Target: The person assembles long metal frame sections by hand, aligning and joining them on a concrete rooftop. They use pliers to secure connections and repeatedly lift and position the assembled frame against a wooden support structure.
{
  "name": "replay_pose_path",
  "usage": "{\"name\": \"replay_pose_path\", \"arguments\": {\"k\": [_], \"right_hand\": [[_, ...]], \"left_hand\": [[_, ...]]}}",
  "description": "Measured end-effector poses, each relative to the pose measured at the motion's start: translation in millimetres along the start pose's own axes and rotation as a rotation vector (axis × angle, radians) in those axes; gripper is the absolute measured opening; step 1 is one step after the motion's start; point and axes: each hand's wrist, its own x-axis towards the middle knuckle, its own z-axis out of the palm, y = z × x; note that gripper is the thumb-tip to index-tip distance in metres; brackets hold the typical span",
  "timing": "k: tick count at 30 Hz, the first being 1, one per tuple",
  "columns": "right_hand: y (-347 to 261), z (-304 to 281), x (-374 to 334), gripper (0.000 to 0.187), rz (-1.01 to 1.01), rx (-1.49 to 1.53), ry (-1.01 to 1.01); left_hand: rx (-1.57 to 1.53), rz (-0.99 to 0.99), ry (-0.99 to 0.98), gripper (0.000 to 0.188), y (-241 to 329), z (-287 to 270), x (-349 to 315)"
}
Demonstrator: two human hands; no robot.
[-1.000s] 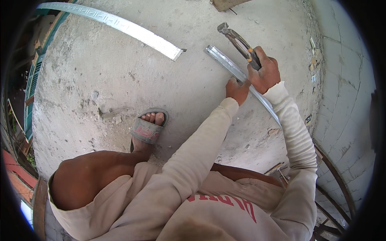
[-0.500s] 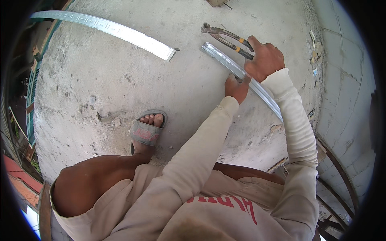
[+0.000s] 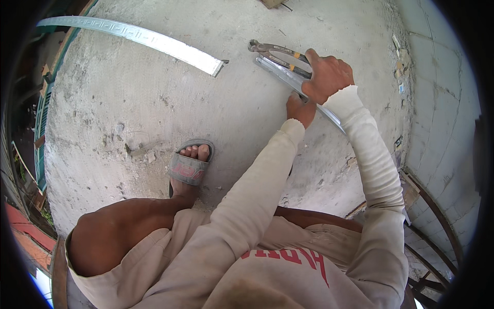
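My right hand (image 3: 329,78) is closed round the handles of end-cutting pincers (image 3: 278,55), dark metal with yellow bands. The pincers' head points left, over the far end of a shiny metal channel (image 3: 284,73). Whether the jaws touch the channel, I cannot tell. Just below, my left hand (image 3: 300,109) grips that channel at its middle, thumb along it. The channel slants from upper left to lower right, its near part passing behind my right sleeve.
A second, longer metal strip (image 3: 170,50) with slots lies on the rough concrete floor (image 3: 154,108) at the upper left. My sandalled foot (image 3: 193,159) is planted left of my arms. A block wall (image 3: 442,103) rises on the right, with curved dark bars (image 3: 437,213) below.
My right hand has moved left and slightly down with the pincers, bringing their head nearer the channel's far end. My left hand has stayed nearly in place on the channel.
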Motion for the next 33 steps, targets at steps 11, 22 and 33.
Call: {"name": "replay_pose_path", "arguments": {"k": [11, 22, 33], "right_hand": [[7, 20, -8, 0.045, 0.096, -0.001, -0.058], [-2, 14, -5, 0.048, 0.105, 0.027, -0.079], [68, -16, -75, 0.019, 0.129, 0.244, 0.212]], "left_hand": [[-0.074, -0.015, -0.112, 0.04, 8, -3, -6], [0.029, 0.084, -0.105, 0.045, 12, -3, -6], [0.531, -0.28, 0.363, 0.084, 62, 32, -27]]}}
